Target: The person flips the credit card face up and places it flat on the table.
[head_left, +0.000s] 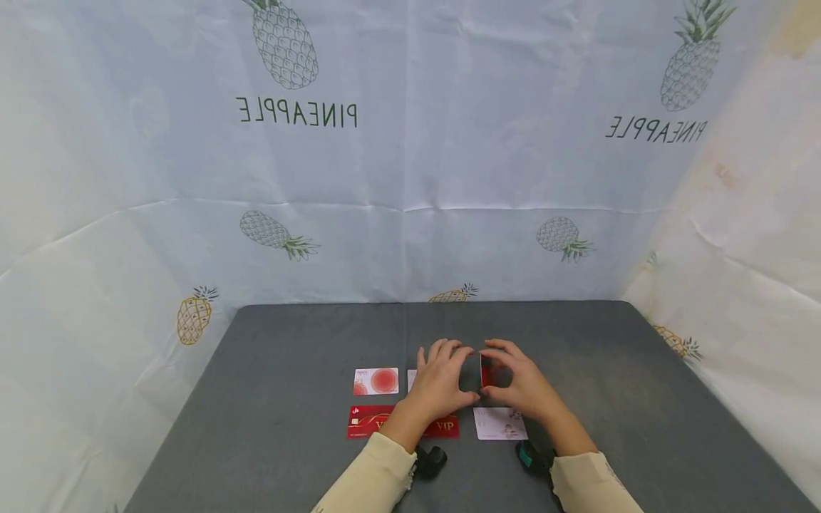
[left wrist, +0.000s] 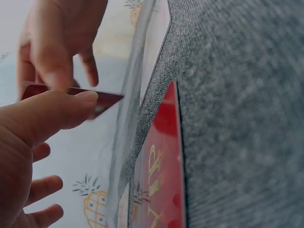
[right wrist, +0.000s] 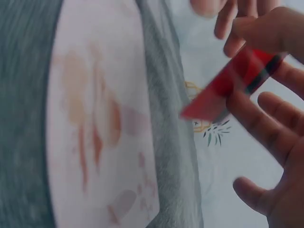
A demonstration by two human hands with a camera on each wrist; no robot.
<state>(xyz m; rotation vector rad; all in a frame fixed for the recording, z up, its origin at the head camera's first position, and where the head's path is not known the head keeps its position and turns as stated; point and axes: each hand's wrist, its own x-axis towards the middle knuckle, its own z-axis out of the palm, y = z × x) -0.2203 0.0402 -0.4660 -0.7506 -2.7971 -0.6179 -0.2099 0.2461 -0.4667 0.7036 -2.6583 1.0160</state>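
Observation:
In the head view my right hand (head_left: 522, 381) pinches a red card (head_left: 486, 372) between thumb and fingers, with the card standing on edge above the table. The same card (left wrist: 107, 102) is tilted in the left wrist view. My left hand (head_left: 442, 381) faces it from the left, thumb and fingers curved apart and the fingertips close to the card. Its thumb (left wrist: 71, 109) overlaps the card in the left wrist view, while the other fingers spread. Below the right hand lies a pale flower-patterned card (head_left: 500, 424). Red VIP cards (head_left: 444, 427) lie below the left hand.
A white card with red circles (head_left: 375, 381) lies left of the hands, beside a pale card (head_left: 412, 379) partly covered by the left hand. Dark wrist devices (head_left: 431, 462) sit under both wrists. A pineapple-print curtain (head_left: 410, 157) surrounds the grey table (head_left: 288, 356).

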